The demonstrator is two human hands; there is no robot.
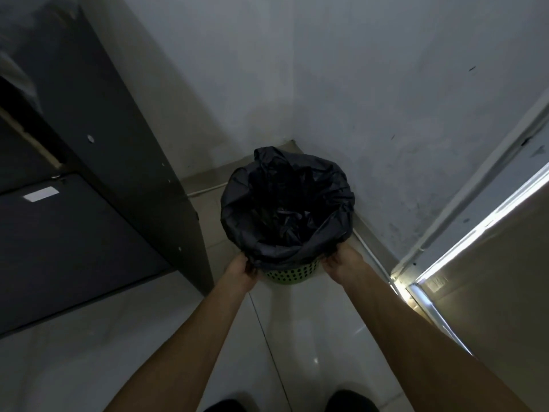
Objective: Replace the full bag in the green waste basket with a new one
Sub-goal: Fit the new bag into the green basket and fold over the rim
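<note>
1. Hands meet the rim: the left hand (244, 270) and right hand (335, 263) each pinch the folded-over edge of the black bag (286, 209) on the near side of the green waste basket (289, 275).
2. Which step this is stays unclear: peeling the full bag off, or seating a new one. Either way, the next move calls for working the hem evenly around the rim.
3. Glossy, crumpled plastic drapes over the basket, which stands on the floor tiles (297, 337) in the corner beside a dark cabinet (89, 188).

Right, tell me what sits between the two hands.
In the head view, between left hand and right hand: the green basket with the black bag overhanging it.
</note>
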